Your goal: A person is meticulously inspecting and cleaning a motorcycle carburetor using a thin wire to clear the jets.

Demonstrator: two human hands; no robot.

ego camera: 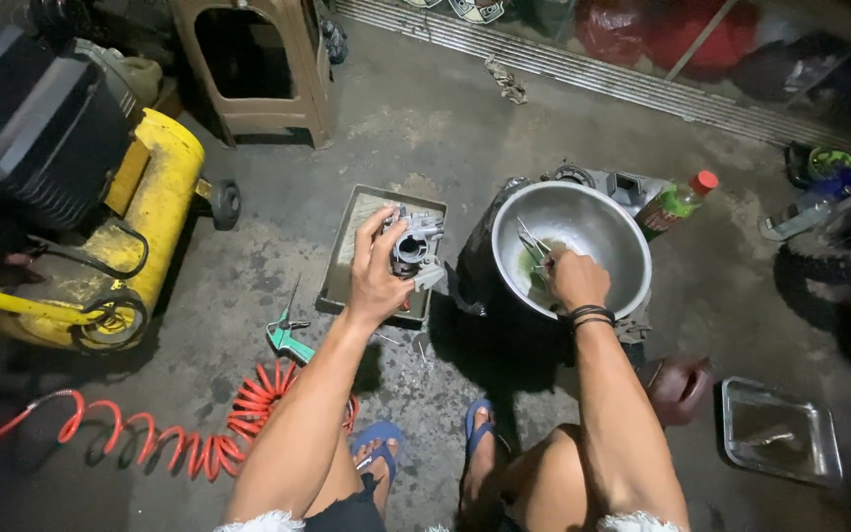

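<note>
Steel bowl (615,236): sitting tilted on dark stand, could be tipping if I am leaning in | carburettor (416,248): my left hand (374,279) is clasping it over the tray (339,258), oily, may be slipping | pliers (534,248): my right hand (575,278) is closing around them inside bowl, splashing green fluid.

To your far left sits a yellow air compressor (145,212) with a coiled red hose (179,443) trailing near you and a green-handled air gun (291,340) beside it, a brown plastic stool (258,64) stands far ahead, and a clear rectangular container (780,431) lies near right.
</note>
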